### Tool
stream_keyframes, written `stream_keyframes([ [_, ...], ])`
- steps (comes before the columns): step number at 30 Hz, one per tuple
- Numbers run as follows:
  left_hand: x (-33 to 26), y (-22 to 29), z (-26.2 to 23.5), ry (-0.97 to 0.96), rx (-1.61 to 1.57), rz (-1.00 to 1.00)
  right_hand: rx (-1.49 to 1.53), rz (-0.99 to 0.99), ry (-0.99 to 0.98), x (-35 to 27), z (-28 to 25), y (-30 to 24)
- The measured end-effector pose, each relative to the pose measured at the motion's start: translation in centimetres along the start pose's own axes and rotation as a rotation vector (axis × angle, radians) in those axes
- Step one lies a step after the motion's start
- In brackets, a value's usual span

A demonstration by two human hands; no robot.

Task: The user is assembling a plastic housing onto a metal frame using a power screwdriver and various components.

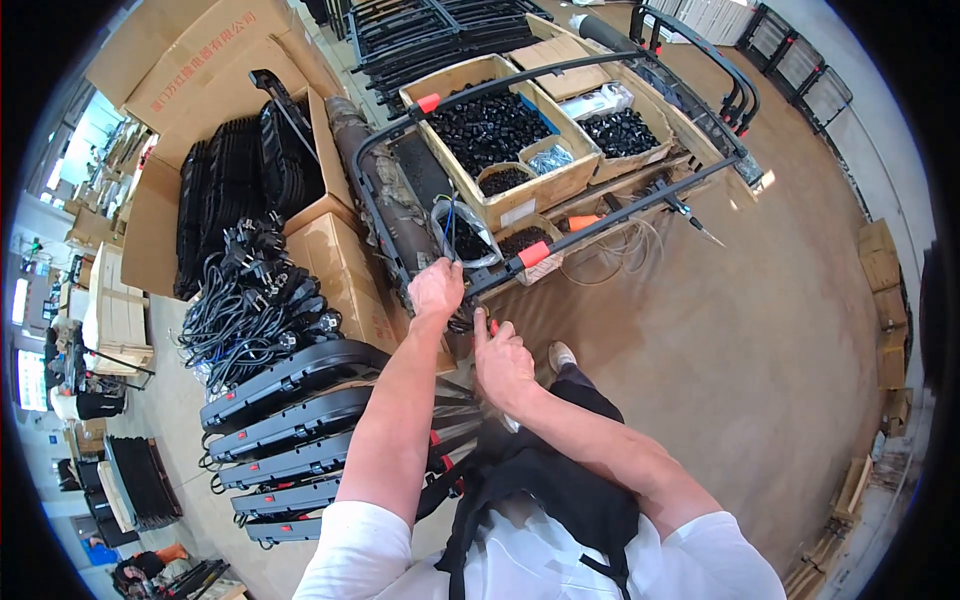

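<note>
While both forearms reach forward from the near edge, the left hand [437,287] and the right hand [503,362] meet at the near left corner of a black tubular frame [640,206]. The frame lies across the counter [412,160], red bands on its bars, and its near corner is largely covered by the hands. The left grip looks narrow, fingers bent beside the corner, but they hide whatever they may hold, so I cannot tell. The right grip is also narrow, the index finger stretched forward; a bit of something red [494,327] shows among the fingers, too little to say what it is or whether it is held.

Just beyond the left hand, a clear bag [467,235] contains dark pieces that are hard to make out. Farther off, a wooden bin [550,185] carries black parts [480,130], too small and crowded to tell singly. To the left, plugs and cables [255,285] heap up in front of an open carton [150,215], their lower ends tangled out of sight. On the near left, long black cases [285,405] stand in a row, their right ends partly behind the left forearm.
</note>
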State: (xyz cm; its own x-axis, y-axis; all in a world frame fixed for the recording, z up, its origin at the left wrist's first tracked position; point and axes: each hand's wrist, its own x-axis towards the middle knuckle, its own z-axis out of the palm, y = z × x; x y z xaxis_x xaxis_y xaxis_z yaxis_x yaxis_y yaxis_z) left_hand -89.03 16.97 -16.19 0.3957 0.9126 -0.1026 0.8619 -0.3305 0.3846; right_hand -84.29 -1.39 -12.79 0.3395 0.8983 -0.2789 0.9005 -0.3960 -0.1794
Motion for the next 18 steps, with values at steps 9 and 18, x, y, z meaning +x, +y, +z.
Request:
stream_keyframes([
  [9, 0.0, 0.4, -0.1, 0.050, -0.075, -0.045, 0.853, -0.145, -0.046, 2.7, 3.7, 8.0],
  [18, 0.0, 0.4, 0.2, 0.048, -0.093, -0.086, 1.588, -0.033, -0.546, 3.6, 5.7, 8.6],
])
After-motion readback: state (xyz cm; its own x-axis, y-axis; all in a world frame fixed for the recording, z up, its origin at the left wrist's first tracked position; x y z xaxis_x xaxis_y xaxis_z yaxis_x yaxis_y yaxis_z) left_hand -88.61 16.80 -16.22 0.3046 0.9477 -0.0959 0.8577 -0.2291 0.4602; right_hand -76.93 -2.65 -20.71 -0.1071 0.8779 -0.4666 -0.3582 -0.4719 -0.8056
